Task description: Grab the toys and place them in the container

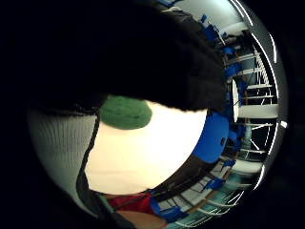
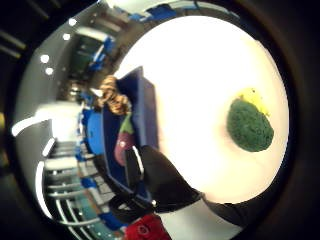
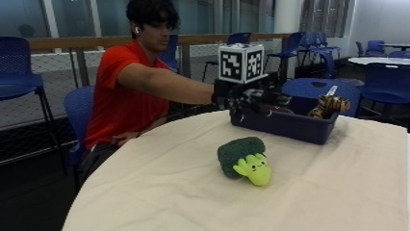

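Observation:
A green broccoli plush (image 3: pixel 244 159) with a yellow-green face lies on the round white table (image 3: pixel 160 187), in front of a dark blue container (image 3: pixel 285 124). My gloved right hand (image 3: pixel 247 102) hovers over the container's end nearest the person, fingers relaxed, with nothing in them. In the container sit a striped tiger-like toy (image 3: pixel 329 104) and a purple eggplant toy (image 2: pixel 124 144). The thumb side palm view shows the broccoli plush (image 2: pixel 249 124) apart on the table and a gloved finger (image 2: pixel 165 182) beside the container (image 2: pixel 145 107). In the little finger side view the broccoli plush (image 1: pixel 126 112) peeks out under the glove (image 1: pixel 143 57).
Blue chairs (image 3: pixel 19 62) stand behind and around the table, one (image 3: pixel 313 89) right behind the container. The person's bare hand rests by the lap (image 3: pixel 125 139). The table edge (image 3: pixel 96 192) curves round at the front.

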